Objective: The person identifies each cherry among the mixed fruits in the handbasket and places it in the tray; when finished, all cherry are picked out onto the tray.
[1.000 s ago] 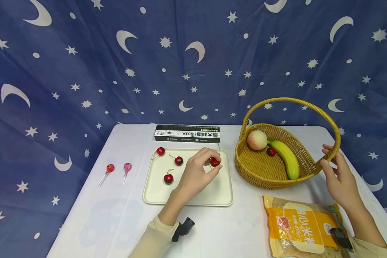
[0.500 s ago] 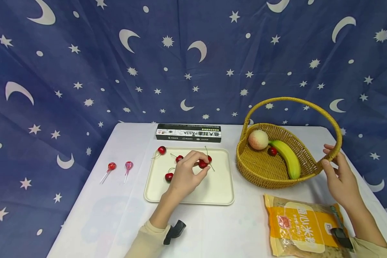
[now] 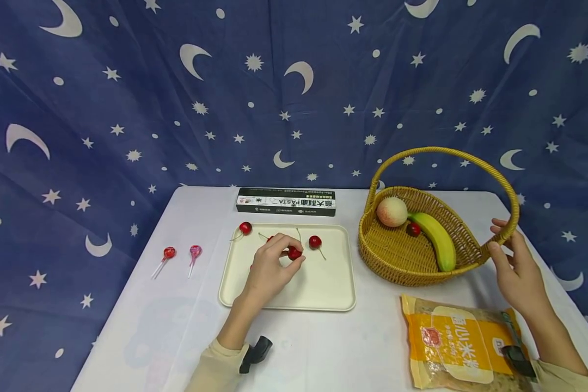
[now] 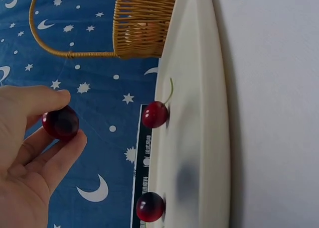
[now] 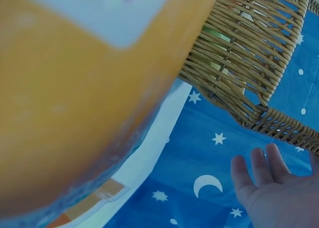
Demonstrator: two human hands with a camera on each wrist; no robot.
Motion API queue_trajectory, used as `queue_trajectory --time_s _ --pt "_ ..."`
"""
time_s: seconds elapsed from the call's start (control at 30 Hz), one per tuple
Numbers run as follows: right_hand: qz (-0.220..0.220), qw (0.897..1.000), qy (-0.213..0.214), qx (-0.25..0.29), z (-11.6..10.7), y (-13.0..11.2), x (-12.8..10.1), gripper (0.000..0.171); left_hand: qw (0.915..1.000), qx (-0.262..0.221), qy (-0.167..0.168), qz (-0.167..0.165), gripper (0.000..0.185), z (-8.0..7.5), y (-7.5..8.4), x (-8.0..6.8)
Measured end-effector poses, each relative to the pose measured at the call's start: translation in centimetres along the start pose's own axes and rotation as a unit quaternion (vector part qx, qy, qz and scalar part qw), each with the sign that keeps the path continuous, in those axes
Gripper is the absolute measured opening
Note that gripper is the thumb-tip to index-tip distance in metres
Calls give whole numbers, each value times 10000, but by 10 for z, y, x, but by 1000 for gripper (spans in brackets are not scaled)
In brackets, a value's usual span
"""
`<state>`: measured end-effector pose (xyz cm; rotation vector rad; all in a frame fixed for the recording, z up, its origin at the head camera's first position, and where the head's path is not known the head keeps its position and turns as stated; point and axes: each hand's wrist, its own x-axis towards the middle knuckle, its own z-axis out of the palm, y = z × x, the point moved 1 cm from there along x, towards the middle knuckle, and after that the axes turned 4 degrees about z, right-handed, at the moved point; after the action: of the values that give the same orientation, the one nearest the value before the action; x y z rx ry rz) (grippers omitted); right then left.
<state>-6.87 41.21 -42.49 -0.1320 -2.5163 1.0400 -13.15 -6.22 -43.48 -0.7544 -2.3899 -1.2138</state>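
Observation:
My left hand [image 3: 269,269] pinches a dark red cherry [image 3: 294,253] between thumb and fingers, just over the cream tray [image 3: 323,296]. In the left wrist view the held cherry [image 4: 61,123] shows apart from the tray. To its right lies another cherry [image 3: 315,242] with its stem; one more cherry [image 3: 245,228] sits at the tray's far left corner. Others are partly hidden behind the left hand. My right hand [image 3: 519,272] holds the base of the handle of a wicker basket [image 3: 397,275], thumb in front; several fingers extend free in the right wrist view.
Inside the basket are a peach [image 3: 392,212], a banana [image 3: 436,239] and a cherry [image 3: 413,229]. A pasta box [image 3: 286,202] lies behind the tray. Two lollipops, red [image 3: 169,252] and pink [image 3: 195,251], lie left. An orange-and-clear food bag [image 3: 455,348] lies in front of the basket.
The left hand has moved left over the tray with the pinched cherry, uncovering the cherry on the tray's right side. The right hand and basket stay in place.

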Motion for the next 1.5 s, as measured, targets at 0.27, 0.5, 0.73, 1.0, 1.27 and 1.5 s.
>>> queue_trajectory --time_s 0.27,0.5,0.73,1.0,1.27,1.5 --pt "45 10000 -2 -37 0 0 -1 55 9993 92 -336 -111 24 6 -10 -4" --pt "30 10000 -6 -26 0 0 0 56 9946 445 -796 -490 21 10 -18 -7" --pt "6 10000 0 -3 0 1 0 55 9826 931 -1450 -696 17 19 -23 -10" --pt "21 10000 -5 -5 0 1 0 56 9731 1201 -1821 -741 23 23 -23 -10" --pt "14 10000 -2 -7 -1 1 -1 55 9716 1211 -1899 -729 36 22 -20 -10" --pt "-48 10000 43 -7 0 0 -1 53 9737 1204 -1807 -684 37 22 -21 -10"
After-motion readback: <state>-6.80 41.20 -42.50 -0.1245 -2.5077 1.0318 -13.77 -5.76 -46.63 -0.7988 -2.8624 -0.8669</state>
